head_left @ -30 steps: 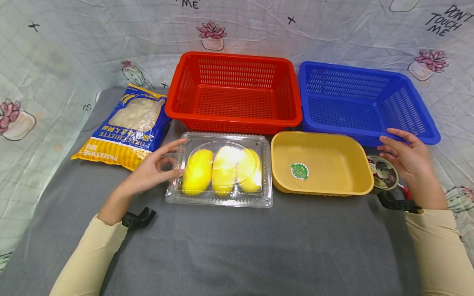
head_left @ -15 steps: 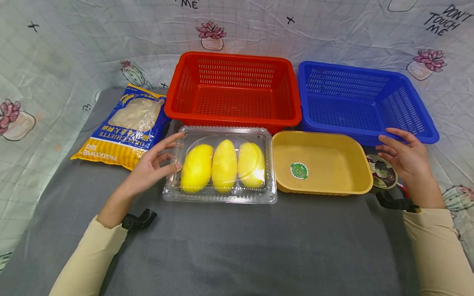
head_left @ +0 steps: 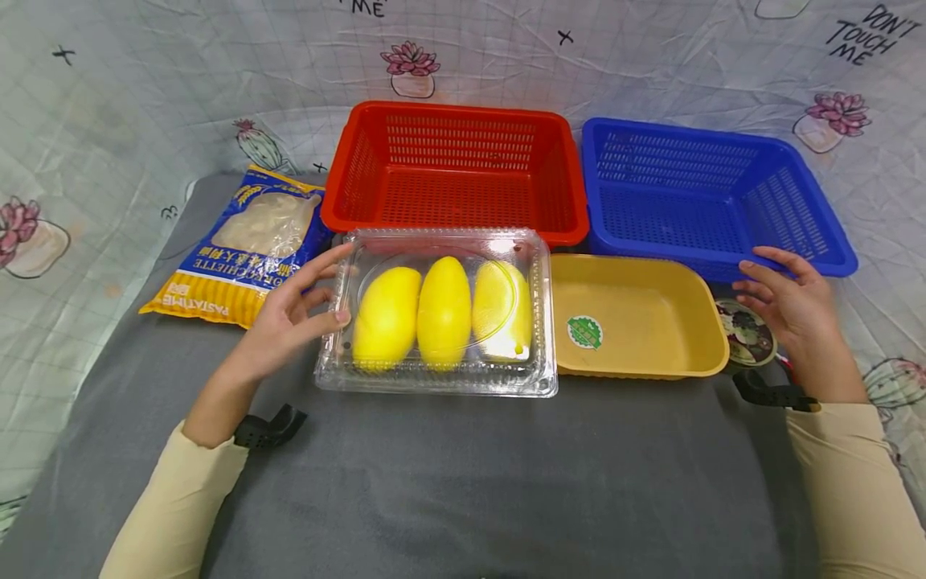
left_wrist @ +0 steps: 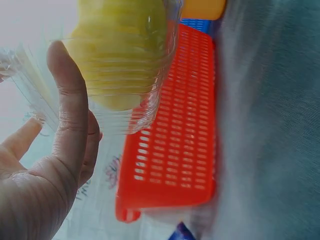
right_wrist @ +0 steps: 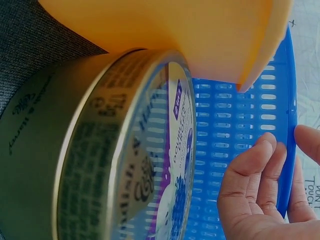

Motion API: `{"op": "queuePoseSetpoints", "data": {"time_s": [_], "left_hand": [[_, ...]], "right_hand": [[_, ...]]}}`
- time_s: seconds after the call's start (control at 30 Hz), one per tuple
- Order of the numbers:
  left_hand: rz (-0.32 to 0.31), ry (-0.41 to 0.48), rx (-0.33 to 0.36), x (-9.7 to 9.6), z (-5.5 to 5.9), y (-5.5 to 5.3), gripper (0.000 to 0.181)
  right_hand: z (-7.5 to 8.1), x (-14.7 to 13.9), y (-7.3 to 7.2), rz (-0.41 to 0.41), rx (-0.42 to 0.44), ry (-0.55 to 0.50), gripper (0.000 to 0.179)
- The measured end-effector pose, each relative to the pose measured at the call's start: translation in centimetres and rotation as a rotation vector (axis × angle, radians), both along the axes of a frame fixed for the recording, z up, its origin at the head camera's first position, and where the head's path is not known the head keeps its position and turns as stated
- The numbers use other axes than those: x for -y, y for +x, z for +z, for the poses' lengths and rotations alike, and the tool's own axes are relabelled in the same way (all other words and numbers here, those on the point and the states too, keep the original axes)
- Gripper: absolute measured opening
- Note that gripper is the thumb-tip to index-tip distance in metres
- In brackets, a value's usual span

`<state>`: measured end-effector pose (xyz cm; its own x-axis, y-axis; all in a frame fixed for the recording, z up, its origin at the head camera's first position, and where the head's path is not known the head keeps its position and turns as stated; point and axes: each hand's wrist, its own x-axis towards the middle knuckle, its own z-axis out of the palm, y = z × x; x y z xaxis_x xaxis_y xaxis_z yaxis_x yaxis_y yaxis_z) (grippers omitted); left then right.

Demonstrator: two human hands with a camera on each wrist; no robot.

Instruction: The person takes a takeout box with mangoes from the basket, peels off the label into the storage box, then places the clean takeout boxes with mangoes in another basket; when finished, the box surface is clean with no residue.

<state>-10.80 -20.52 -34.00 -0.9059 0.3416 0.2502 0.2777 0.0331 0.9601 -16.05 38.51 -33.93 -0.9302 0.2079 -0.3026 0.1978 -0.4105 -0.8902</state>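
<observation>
My left hand (head_left: 278, 326) grips the left side of a clear plastic clamshell box (head_left: 434, 384), thumb near the front corner and fingers at the back. Inside lie three yellow mangoes (head_left: 444, 314). The box is raised off the table, and its back edge overlaps the red basket (head_left: 456, 201). In the left wrist view the thumb (left_wrist: 70, 100) presses the ridged side wall, below a mango (left_wrist: 120, 50). My right hand (head_left: 803, 318) pinches the front rim of the blue basket (head_left: 665, 217); in the right wrist view its fingers (right_wrist: 240, 185) lie on both sides of that rim.
A yellow basin (head_left: 644, 322) with a green sticker stands in front of the blue basket. Beside it a round tin (head_left: 748, 334) sits partly under my right hand. A blue and yellow pasta bag (head_left: 246, 241) lies at the left. Printed cloth hangs behind the baskets.
The clamshell box has risen off the table in my left hand, its right end now overlapping the yellow basin's edge. My right hand has stayed at the blue basket's rim.
</observation>
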Motion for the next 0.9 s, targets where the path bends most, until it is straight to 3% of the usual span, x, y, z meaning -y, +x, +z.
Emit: {"op": "queuePoseSetpoints", "data": {"time_s": [0.43, 0.9], "left_hand": [[-0.027, 0.039, 0.003, -2.1, 1.9, -1.3, 0.072], [-0.037, 0.089, -0.029, -4.8, 2.5, -3.4, 0.07]], "right_hand": [[-0.2, 0.0, -0.1, -0.01, -0.016, -0.024, 0.023], [-0.4, -0.1, -0.1, -0.012, -0.05, -0.036, 0.022]]}}
